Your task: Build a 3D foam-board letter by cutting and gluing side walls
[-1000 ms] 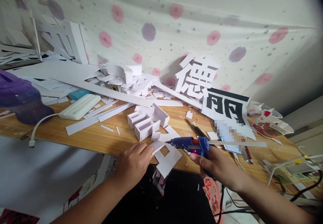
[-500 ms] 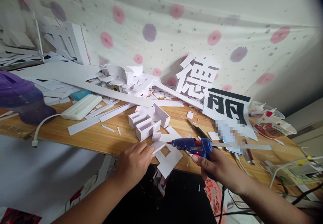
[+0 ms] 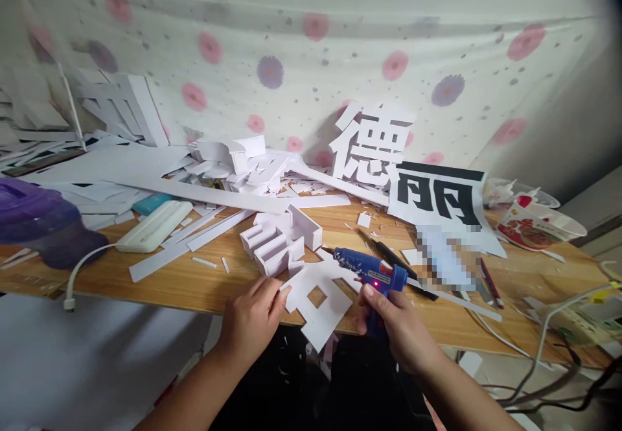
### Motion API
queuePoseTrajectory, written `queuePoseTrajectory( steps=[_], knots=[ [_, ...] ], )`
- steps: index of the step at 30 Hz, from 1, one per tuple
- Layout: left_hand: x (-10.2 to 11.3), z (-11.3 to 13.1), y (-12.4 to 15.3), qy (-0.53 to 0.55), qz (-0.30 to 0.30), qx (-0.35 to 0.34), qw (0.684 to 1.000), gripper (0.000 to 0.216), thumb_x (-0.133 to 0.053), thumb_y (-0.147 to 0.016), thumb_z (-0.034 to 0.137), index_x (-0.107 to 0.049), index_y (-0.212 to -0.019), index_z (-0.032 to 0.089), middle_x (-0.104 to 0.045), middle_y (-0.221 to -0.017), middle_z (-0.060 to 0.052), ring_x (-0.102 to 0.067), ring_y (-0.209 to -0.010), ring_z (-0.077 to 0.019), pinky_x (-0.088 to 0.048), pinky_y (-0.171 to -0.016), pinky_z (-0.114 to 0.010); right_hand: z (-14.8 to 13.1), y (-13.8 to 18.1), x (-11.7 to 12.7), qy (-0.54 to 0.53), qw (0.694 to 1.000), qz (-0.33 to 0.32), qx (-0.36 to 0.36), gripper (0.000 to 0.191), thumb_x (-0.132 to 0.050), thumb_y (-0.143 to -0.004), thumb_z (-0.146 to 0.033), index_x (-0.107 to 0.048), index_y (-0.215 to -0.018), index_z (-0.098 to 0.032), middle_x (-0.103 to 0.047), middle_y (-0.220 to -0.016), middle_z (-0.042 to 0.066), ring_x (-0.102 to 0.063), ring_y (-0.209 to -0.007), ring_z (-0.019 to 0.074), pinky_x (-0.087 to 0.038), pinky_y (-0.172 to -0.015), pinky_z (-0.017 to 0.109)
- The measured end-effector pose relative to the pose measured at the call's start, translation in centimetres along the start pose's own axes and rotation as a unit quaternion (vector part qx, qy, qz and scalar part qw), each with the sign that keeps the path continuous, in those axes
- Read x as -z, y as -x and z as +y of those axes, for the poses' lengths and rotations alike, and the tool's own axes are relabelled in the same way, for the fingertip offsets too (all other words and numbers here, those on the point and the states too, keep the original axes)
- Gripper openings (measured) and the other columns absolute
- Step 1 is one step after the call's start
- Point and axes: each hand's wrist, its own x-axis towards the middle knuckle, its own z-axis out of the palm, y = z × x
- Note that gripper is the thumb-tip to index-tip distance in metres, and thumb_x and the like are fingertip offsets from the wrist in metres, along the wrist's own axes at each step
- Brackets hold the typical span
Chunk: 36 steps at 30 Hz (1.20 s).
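My right hand (image 3: 389, 324) is wrapped round the handle of a blue hot glue gun (image 3: 367, 269). Its red light is lit, a long glue stick juts out behind, and the nozzle points left over the desk. Between the fingertips of my left hand (image 3: 255, 314) is the left edge of a flat white foam board cutout (image 3: 318, 304), which has a square hole and overhangs the desk's front edge. Just behind the cutout stands a white foam board letter piece (image 3: 282, 243) with raised walls. The glue gun's tip is close to its right side.
Foam board scraps (image 3: 257, 172) and long strips cover the back left. A white power bank (image 3: 154, 227) and purple bottle (image 3: 46, 223) stand left. A white character (image 3: 372, 142) leans on the curtain; a printed sheet (image 3: 437, 201), utility knife (image 3: 396, 253) and paper bowl (image 3: 539, 223) lie right.
The glue gun has tilted, its nozzle lifting up from the cutout near my left fingers and its rear dropping. My left hand still pinches the cutout, now more fully seen. The view has shifted.
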Motion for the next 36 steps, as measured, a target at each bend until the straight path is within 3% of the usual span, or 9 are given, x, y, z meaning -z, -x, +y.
queuePoseTrajectory(
  steps=[6,12,17,22,25,29,36],
  knots=[
    [0.1,0.1,-0.4,-0.014,0.016,0.003,1.0,0.026,-0.05,-0.094,0.026,-0.054,-0.07,0.019,-0.056,-0.06,0.003,-0.054,-0.056,-0.0109,-0.038,-0.057,-0.023,0.9,-0.1,-0.1,-0.025,1.0,-0.016,0.001,0.052,-0.056,-0.077,-0.07,-0.053,-0.076,-0.019,-0.058,-0.051,0.001,-0.057,-0.052,0.0173,-0.043,-0.055,0.028],
    [0.3,0.3,-0.7,-0.021,0.011,0.004,1.0,0.027,-0.05,-0.094,0.027,-0.053,-0.068,0.019,-0.056,-0.059,0.003,-0.053,-0.055,-0.0109,-0.037,-0.056,-0.023,1.3,0.0,0.3,0.044,0.998,-0.04,0.02,0.05,-0.056,-0.081,-0.065,-0.059,-0.091,-0.016,-0.058,-0.054,0.0,-0.056,-0.055,0.0161,-0.043,-0.058,0.028],
    [0.3,0.3,-0.8,-0.022,0.013,0.004,1.0,0.028,-0.049,-0.094,0.026,-0.052,-0.067,0.019,-0.055,-0.058,0.003,-0.053,-0.054,-0.0105,-0.037,-0.056,-0.022,0.0,-0.6,-1.3,-0.008,0.999,0.021,0.048,0.048,-0.065,-0.078,-0.056,-0.061,-0.103,-0.016,-0.062,-0.07,0.001,-0.058,-0.058,0.0153,-0.047,-0.06,0.03],
    [0.2,0.2,-0.6,-0.023,0.018,0.0,1.0,0.027,-0.05,-0.093,0.026,-0.054,-0.068,0.019,-0.055,-0.058,0.003,-0.053,-0.055,-0.0107,-0.037,-0.056,-0.022,-2.1,-3.8,-3.5,0.043,0.991,0.053,0.115,0.038,-0.064,-0.076,-0.038,-0.06,-0.107,-0.018,-0.07,-0.084,0.006,-0.064,-0.077,0.0217,-0.05,-0.071,0.035],
    [0.2,0.1,-0.6,-0.02,0.025,-0.007,0.999,0.025,-0.052,-0.093,0.026,-0.054,-0.069,0.019,-0.055,-0.058,0.003,-0.053,-0.055,-0.0109,-0.037,-0.056,-0.022,-2.3,-5.8,-4.3,0.05,0.987,0.021,0.152,0.031,-0.058,-0.074,-0.025,-0.061,-0.104,-0.021,-0.072,-0.098,0.006,-0.064,-0.088,0.023,-0.05,-0.08,0.038],
    [0.2,-0.1,-0.7,-0.017,0.03,-0.021,0.999,0.022,-0.054,-0.092,0.025,-0.055,-0.071,0.019,-0.055,-0.059,0.003,-0.053,-0.056,-0.0111,-0.038,-0.058,-0.022,-1.4,-7.1,-4.9,0.046,0.984,-0.041,0.167,0.022,-0.052,-0.069,-0.014,-0.065,-0.087,-0.02,-0.07,-0.1,0.005,-0.063,-0.097,0.0228,-0.047,-0.089,0.037],
    [0.4,0.0,-1.0,-0.015,0.018,-0.024,0.999,0.017,-0.058,-0.09,0.022,-0.057,-0.073,0.018,-0.055,-0.059,0.003,-0.052,-0.056,-0.0108,-0.037,-0.058,-0.022,-0.7,-7.1,-5.3,-0.032,0.987,-0.088,0.129,0.022,-0.051,-0.07,-0.014,-0.064,-0.087,-0.021,-0.069,-0.093,0.002,-0.063,-0.087,0.019,-0.05,-0.083,0.034]
  ],
)
